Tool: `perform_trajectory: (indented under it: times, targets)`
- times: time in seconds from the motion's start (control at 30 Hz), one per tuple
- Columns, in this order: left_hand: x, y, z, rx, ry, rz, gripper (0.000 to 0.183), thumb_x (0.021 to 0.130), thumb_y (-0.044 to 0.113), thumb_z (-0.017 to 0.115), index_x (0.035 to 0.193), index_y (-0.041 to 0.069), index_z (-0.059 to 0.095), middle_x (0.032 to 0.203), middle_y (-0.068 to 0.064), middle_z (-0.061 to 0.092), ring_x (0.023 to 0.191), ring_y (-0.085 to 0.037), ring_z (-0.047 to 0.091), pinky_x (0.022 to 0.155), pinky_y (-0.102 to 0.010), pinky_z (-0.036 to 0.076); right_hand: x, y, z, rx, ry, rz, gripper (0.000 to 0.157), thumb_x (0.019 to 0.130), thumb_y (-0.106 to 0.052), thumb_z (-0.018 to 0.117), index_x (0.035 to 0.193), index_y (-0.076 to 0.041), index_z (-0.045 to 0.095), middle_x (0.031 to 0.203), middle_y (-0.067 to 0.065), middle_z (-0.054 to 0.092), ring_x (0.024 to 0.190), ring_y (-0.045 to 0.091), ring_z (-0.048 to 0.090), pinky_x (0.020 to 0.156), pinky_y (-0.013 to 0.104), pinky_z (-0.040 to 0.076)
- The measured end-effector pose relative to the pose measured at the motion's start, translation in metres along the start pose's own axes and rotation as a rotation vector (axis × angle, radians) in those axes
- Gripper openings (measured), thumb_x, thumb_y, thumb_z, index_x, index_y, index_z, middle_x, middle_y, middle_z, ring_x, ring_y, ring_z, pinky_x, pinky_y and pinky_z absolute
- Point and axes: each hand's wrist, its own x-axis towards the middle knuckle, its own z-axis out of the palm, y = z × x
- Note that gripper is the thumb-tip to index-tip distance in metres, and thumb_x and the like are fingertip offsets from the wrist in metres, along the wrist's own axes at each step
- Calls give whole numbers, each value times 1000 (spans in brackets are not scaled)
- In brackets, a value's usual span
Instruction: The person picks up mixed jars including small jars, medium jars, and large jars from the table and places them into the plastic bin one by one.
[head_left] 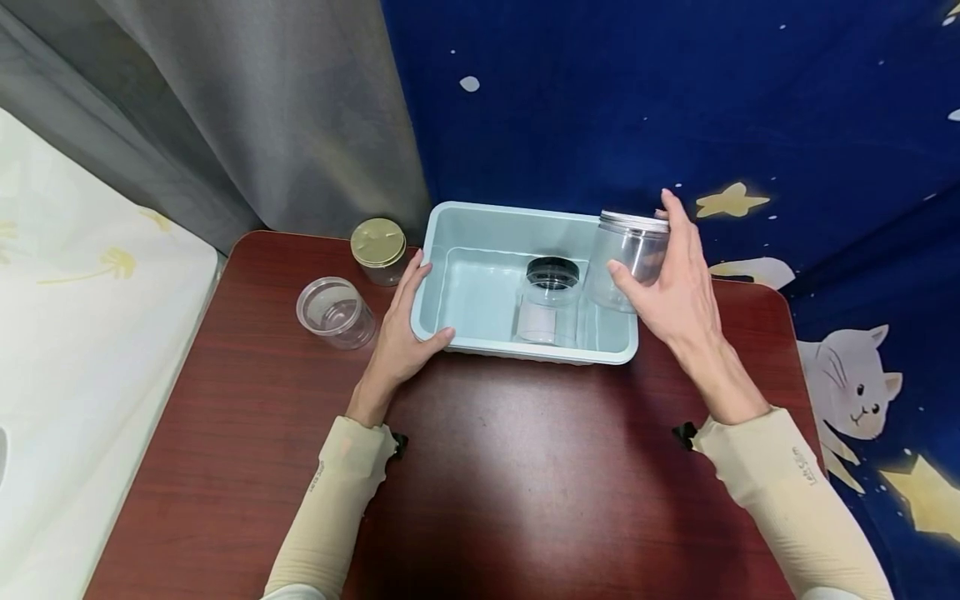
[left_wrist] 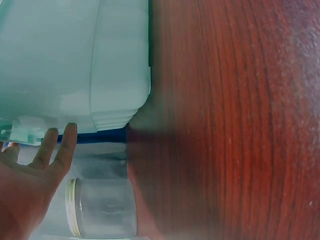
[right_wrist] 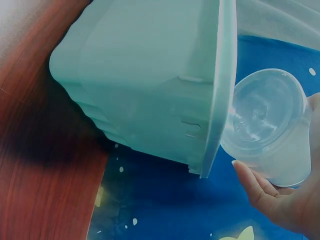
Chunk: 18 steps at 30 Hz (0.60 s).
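Note:
My right hand (head_left: pixel 678 292) holds a clear jar (head_left: pixel 628 258) with a silver lid between thumb and fingers, over the right end of a pale blue-green plastic basin (head_left: pixel 480 292). In the right wrist view, the round base of this jar (right_wrist: pixel 260 112) faces the camera beside the rim. At the basin's left end, my left hand (head_left: pixel 399 337) touches the side with extended fingers, the thumb at the front rim. The left wrist view shows its fingertips right at the outer wall. Inside the basin, right of middle, is a clear jar (head_left: pixel 547 317) with a black lid (head_left: pixel 552 272).
Left of the basin, a clear jar with a gold lid (head_left: pixel 378 243) stands near the table's back edge. A lidless clear jar (head_left: pixel 337 315) is in front of it. Grey and blue curtains (head_left: pixel 540 100) hang behind the reddish wooden table (head_left: pixel 525 467).

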Motion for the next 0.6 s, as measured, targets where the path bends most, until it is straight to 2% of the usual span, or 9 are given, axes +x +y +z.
perform_trajectory:
  times: [0.2,0.4,0.53,0.6]
  targets:
    - [0,-1,1,-17,0,3,98,78,65,69,153,11,36,165,4,18,148,-16,23,112,-53,26,-4,0,6,-13,-40,-1,93,83,-41,76,158,-38,20,148,11,46,125,29,48,92,53,40]
    - [0,1,0,-42,1,16,93,79,46,77,152,5,36,164,-6,20,148,-22,23,111,-56,24,-4,0,11,-28,-48,-26,91,83,-43,76,158,-38,23,145,12,48,104,31,51,81,46,41]
    - [1,20,-4,-59,-6,-3,88,81,38,77,151,2,36,163,-15,21,148,-28,24,112,-56,24,-4,-2,12,-45,-54,-25,89,83,-45,76,157,-37,26,140,13,50,99,30,53,79,44,42]
    - [1,32,-7,-64,-11,-15,87,82,38,76,150,2,36,162,-18,21,147,-29,24,112,-55,24,-4,-2,14,-54,-59,-23,88,83,-46,75,156,-37,27,139,14,50,96,29,54,78,43,42]
